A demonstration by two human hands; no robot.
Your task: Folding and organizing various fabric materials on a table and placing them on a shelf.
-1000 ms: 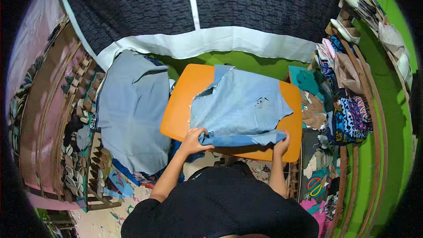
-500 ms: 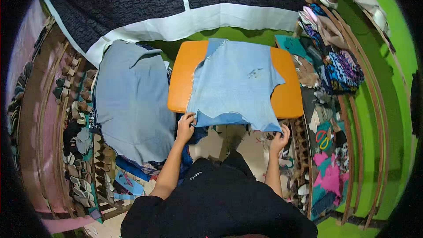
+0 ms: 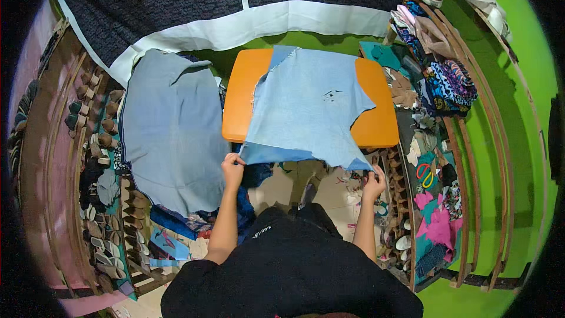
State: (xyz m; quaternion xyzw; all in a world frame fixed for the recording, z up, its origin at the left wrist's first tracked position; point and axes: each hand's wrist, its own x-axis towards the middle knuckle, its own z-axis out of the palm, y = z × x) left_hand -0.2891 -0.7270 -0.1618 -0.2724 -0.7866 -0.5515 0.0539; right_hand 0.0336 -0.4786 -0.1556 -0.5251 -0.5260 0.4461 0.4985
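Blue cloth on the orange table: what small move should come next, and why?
Perhaps fold the cloth forward from its near edge: the left hand and right hand pinch its near corners, that edge overhangs the table, and the far edge reaches the table's far side.

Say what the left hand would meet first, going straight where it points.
Beyond the denim cloth it pinches, the left hand would likely meet the orange table, or perhaps pass above; depth is unclear.
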